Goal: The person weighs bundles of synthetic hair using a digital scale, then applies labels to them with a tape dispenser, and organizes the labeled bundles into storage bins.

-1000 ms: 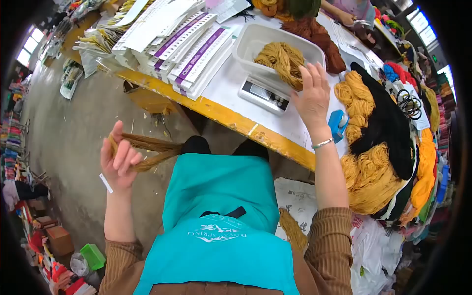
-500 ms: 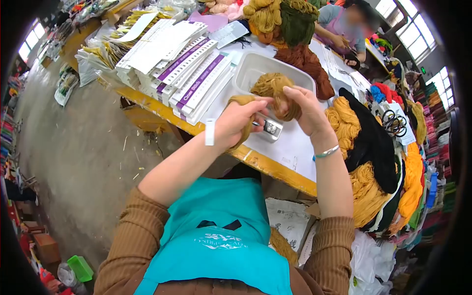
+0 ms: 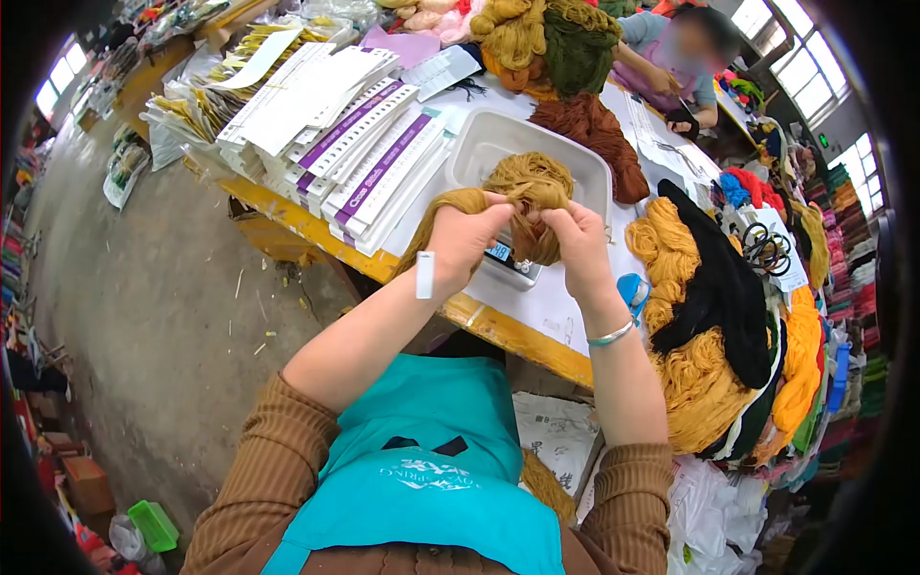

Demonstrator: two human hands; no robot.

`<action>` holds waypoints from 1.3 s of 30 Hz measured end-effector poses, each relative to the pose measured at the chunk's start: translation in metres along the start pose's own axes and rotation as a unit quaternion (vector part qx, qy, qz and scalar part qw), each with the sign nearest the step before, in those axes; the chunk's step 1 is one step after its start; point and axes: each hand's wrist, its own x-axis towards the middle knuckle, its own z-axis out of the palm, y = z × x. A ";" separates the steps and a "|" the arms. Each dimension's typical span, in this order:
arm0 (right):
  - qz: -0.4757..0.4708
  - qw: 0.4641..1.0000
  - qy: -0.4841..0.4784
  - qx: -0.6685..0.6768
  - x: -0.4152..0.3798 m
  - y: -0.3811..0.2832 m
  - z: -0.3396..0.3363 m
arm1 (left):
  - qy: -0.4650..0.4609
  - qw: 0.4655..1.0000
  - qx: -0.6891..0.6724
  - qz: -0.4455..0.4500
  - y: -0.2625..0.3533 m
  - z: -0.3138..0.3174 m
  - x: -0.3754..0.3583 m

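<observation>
A bundle of golden-brown yarn lies over the near part of a white plastic tray. My left hand is closed on a strand section of it, thumb and finger pinched. A length of the same yarn loops over the back of that hand and hangs to the left. Opposite, my right hand pinches the yarn at the bundle's near side, its fingertips close to the left ones. Below the hands, a small digital scale shows a lit display, partly hidden by yarn.
Stacks of printed cards stand left of the tray. Dark red yarn lies right behind it. A blue object, yellow hanks, black cloth-like material and scissors lie right. Across the table sits a person.
Both hands have drawn closer together at the yarn. My right hand moved lower, from beside the bundle to a pinch at its near side. The scale's display and the blue object now show.
</observation>
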 end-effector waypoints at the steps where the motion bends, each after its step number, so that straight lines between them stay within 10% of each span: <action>1: -0.004 0.999 0.037 0.036 0.002 0.002 -0.003 | -0.008 0.997 -0.072 -0.032 0.001 -0.004 0.002; 29: 0.038 0.976 0.074 0.200 0.007 -0.003 0.016 | -0.060 0.978 -0.197 -0.025 0.004 -0.009 0.003; 35: 0.062 0.991 -0.057 0.107 0.024 -0.018 -0.008 | -0.084 0.955 -0.272 -0.081 0.023 -0.016 0.000; 39: 0.041 0.992 0.113 0.049 0.074 -0.049 -0.042 | -0.057 0.958 -0.279 -0.042 0.043 -0.039 -0.002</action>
